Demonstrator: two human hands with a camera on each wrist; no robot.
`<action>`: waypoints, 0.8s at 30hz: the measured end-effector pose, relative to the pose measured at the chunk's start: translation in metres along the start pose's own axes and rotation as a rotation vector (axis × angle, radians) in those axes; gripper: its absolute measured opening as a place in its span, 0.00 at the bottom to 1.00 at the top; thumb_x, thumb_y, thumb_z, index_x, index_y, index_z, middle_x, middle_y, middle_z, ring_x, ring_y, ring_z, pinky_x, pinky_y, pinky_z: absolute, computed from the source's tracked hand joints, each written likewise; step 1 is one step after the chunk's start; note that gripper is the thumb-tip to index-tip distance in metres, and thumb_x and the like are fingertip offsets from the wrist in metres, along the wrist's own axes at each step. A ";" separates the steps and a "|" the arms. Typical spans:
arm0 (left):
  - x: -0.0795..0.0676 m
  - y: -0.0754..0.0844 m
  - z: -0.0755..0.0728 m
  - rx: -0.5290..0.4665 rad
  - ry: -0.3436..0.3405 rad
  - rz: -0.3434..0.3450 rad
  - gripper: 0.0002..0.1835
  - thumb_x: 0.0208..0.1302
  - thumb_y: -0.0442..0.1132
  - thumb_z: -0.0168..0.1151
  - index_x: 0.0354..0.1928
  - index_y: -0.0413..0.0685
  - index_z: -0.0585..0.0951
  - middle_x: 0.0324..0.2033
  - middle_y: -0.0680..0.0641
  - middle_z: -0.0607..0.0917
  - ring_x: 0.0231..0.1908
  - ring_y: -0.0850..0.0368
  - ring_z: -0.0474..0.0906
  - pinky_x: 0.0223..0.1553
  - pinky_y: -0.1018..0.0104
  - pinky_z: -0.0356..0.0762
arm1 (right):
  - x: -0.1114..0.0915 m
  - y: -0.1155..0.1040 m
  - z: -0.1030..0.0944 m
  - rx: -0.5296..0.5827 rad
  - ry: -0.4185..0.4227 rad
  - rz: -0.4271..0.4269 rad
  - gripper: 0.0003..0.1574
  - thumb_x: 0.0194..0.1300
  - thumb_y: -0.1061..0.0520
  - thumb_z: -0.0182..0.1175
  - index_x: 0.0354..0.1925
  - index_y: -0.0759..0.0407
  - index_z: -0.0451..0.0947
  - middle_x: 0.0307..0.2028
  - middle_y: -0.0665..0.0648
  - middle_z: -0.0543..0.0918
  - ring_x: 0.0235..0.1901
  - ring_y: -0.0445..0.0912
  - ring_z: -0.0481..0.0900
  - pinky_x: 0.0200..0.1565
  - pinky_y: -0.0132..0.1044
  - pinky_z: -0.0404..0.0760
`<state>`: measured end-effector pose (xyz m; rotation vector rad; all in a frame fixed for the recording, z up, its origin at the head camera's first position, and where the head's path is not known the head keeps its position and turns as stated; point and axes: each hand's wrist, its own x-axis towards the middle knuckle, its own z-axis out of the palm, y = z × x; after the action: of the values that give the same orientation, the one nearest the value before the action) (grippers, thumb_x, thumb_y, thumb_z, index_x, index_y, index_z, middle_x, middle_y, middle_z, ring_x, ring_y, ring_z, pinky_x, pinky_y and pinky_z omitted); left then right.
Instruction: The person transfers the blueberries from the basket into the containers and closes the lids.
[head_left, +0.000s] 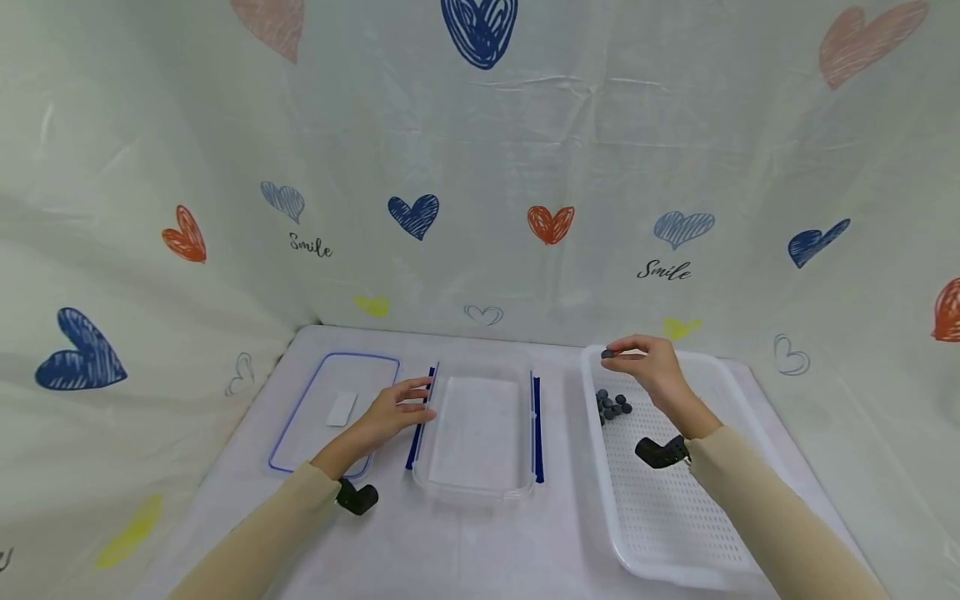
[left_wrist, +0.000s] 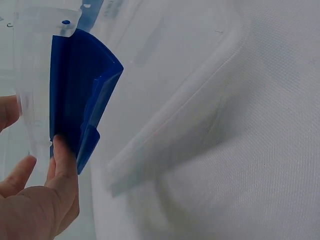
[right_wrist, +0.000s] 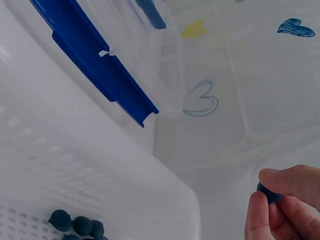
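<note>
In the head view my right hand (head_left: 651, 367) pinches a blueberry (head_left: 607, 354) between thumb and fingertips, above the far left corner of a white perforated basket (head_left: 675, 500). More blueberries (head_left: 613, 407) lie in a cluster inside the basket; several blueberries (right_wrist: 62, 220) also show in the right wrist view. My left hand (head_left: 392, 410) reaches to the left side of a clear plastic box (head_left: 480, 483). Its fairly straight fingers touch the box's blue side latch (left_wrist: 75, 90), which hangs folded outward. The box stands lidless on the cloth. Part of the left hand lies outside the left wrist view.
Left of the box lies a clear lid (head_left: 307, 417) with a blue rim and a small white rectangle (head_left: 342, 409) on it. A second blue latch (head_left: 537, 433) sticks out toward the basket. A heart-printed curtain (head_left: 480, 167) rises behind the white-covered table (head_left: 480, 558).
</note>
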<state>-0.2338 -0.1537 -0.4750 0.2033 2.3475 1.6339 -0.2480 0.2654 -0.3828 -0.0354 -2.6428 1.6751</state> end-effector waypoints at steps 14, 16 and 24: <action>-0.001 0.005 0.002 -0.006 0.010 -0.028 0.35 0.66 0.37 0.68 0.73 0.45 0.67 0.65 0.34 0.72 0.63 0.35 0.71 0.59 0.46 0.74 | 0.011 -0.014 0.034 0.006 -0.041 -0.031 0.20 0.59 0.65 0.72 0.49 0.72 0.81 0.53 0.67 0.78 0.44 0.51 0.83 0.59 0.57 0.74; -0.001 0.004 0.002 -0.012 0.012 -0.029 0.35 0.66 0.36 0.68 0.73 0.45 0.67 0.65 0.34 0.72 0.63 0.35 0.71 0.59 0.46 0.74 | 0.013 -0.015 0.039 0.004 -0.046 -0.037 0.20 0.58 0.66 0.72 0.49 0.71 0.81 0.52 0.66 0.78 0.45 0.52 0.83 0.59 0.57 0.74; -0.001 0.002 0.000 -0.014 0.008 -0.020 0.34 0.67 0.36 0.67 0.73 0.45 0.67 0.65 0.33 0.72 0.63 0.35 0.71 0.59 0.46 0.74 | 0.017 -0.021 0.061 -0.007 -0.094 -0.070 0.18 0.58 0.66 0.72 0.47 0.70 0.82 0.51 0.65 0.80 0.43 0.51 0.84 0.54 0.53 0.78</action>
<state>-0.2329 -0.1529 -0.4728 0.1696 2.3354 1.6447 -0.2668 0.2019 -0.3903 0.1371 -2.6827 1.6862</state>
